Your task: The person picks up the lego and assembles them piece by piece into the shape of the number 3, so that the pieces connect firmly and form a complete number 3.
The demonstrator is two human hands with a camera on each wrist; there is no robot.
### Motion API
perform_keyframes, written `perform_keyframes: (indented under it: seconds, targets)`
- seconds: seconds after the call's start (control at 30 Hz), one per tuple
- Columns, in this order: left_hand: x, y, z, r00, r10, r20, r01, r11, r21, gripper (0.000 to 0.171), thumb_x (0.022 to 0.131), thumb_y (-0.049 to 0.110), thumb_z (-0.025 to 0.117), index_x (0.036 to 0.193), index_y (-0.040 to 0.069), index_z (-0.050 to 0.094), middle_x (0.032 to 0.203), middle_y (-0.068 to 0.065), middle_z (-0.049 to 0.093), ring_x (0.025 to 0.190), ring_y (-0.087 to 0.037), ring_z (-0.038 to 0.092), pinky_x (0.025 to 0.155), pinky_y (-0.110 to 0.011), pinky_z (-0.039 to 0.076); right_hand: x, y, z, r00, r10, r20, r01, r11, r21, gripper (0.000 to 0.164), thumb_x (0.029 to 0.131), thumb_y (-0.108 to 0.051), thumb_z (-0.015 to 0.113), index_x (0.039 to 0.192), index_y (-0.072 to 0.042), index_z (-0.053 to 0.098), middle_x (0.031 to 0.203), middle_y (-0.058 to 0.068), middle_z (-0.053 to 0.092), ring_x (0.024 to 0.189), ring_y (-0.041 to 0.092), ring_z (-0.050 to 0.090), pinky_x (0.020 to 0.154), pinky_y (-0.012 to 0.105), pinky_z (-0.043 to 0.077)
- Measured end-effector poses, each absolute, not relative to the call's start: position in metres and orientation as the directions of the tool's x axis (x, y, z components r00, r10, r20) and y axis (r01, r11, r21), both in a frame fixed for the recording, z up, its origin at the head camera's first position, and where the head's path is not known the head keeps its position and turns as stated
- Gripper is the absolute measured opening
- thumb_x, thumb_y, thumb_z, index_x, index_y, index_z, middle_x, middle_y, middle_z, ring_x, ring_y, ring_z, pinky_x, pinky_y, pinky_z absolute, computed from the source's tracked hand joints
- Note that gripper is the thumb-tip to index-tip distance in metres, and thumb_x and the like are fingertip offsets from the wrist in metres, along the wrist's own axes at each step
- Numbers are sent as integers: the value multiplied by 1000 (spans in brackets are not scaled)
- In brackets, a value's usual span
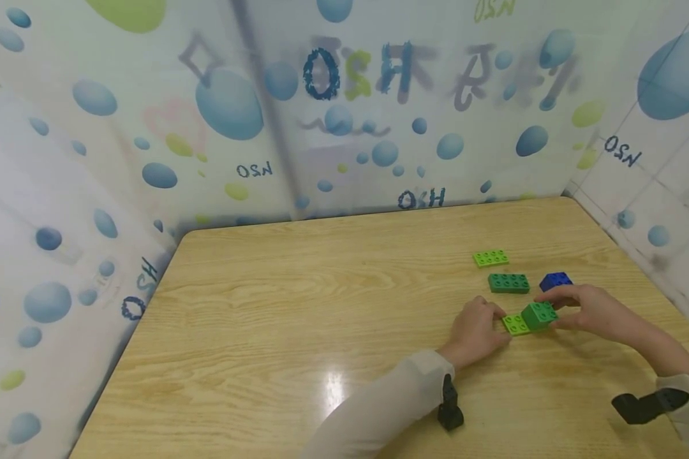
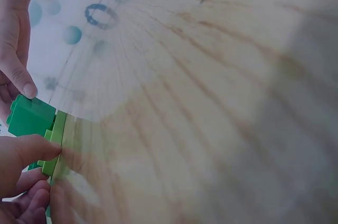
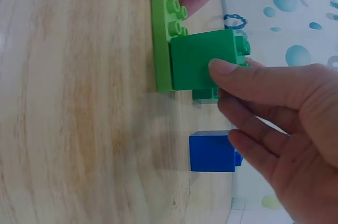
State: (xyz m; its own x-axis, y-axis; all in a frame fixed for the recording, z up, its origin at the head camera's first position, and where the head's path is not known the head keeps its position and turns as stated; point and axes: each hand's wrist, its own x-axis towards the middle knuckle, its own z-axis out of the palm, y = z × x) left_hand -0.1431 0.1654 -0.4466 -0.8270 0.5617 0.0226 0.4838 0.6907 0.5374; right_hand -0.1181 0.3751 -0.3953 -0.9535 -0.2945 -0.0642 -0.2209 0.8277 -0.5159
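Note:
My left hand (image 1: 478,333) pinches the left end of a flat lime-green building plate (image 1: 516,324) lying on the table. On the plate's right half sits a green block (image 1: 540,315), which my right hand (image 1: 594,313) holds between thumb and fingers. In the right wrist view the green block (image 3: 203,60) stands slightly tilted against the lime plate (image 3: 162,44), with two rows of studs bare beside it. The left wrist view shows the left thumb on the plate (image 2: 55,142) and the green block (image 2: 31,117) next to it.
A blue block (image 1: 555,281) lies just behind my right hand. Farther back are a longer dark green block (image 1: 508,283) and another flat lime plate (image 1: 490,257). The wooden table (image 1: 264,306) meets a patterned curtain (image 1: 344,159) at its back edge.

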Motion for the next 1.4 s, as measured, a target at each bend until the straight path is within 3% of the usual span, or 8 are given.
perform_keyframes:
  seconds: [0.23,0.33,0.63,0.87,0.97,1.17,1.3,1.4]
  targets:
    - [-144,167,-447,-825,565,11,478,687,547,33,77,32,73,107,21,67,87,12,47,74,1,39,60,-13,31,-118,374,-396,-964,-257,-66,-189,839,-511,43,66,-9,79,105,2,66,101,19,63,95,39,58,74,48,47]
    - [-145,167,-448,-826,564,12,477,688,547,33,76,33,73,107,21,67,87,12,47,74,1,39,60,-13,31,-119,374,-395,-965,-254,-72,-185,847,-499,42,66,-11,79,105,0,67,102,18,63,95,39,57,72,45,48]
    - [-147,167,-448,-823,567,19,484,685,545,33,76,30,73,107,20,67,87,12,49,76,1,41,61,-12,32,-128,376,-393,-953,-264,-151,-159,854,-496,46,68,-19,79,108,0,66,98,14,65,87,29,61,63,30,47]
    - [-148,167,-445,-818,576,0,483,686,543,33,76,30,73,107,19,68,87,12,50,75,1,42,60,-12,31,-127,378,-396,-953,-266,-148,-148,829,-539,47,68,-20,78,109,0,66,101,16,64,87,30,60,65,33,48]
    - [-148,168,-445,-813,582,-1,489,684,541,33,76,30,73,106,20,68,87,12,50,75,1,42,60,-12,32,-125,382,-399,-954,-283,-103,-179,808,-562,45,69,-19,78,108,0,66,103,15,64,86,22,62,67,29,49]
    - [-148,169,-445,-812,584,2,491,681,544,34,73,30,75,105,19,69,86,12,50,75,1,42,60,-12,32,-124,391,-407,-927,-374,10,-289,697,-657,42,71,-11,76,107,5,63,102,-4,63,88,-7,53,71,17,46]
    - [-149,169,-445,-818,576,-7,477,684,552,35,73,30,75,105,19,69,85,12,50,74,0,42,58,-13,32,-127,394,-407,-893,-451,6,-318,621,-716,44,75,-10,74,111,9,58,106,-18,58,91,-6,54,71,18,47]
    - [-149,168,-445,-821,571,-9,473,689,549,35,72,30,75,105,20,69,85,12,50,73,0,42,58,-13,32,-130,395,-403,-867,-497,-10,-331,592,-734,45,77,-10,72,113,11,56,109,-18,58,91,-4,55,72,19,47]
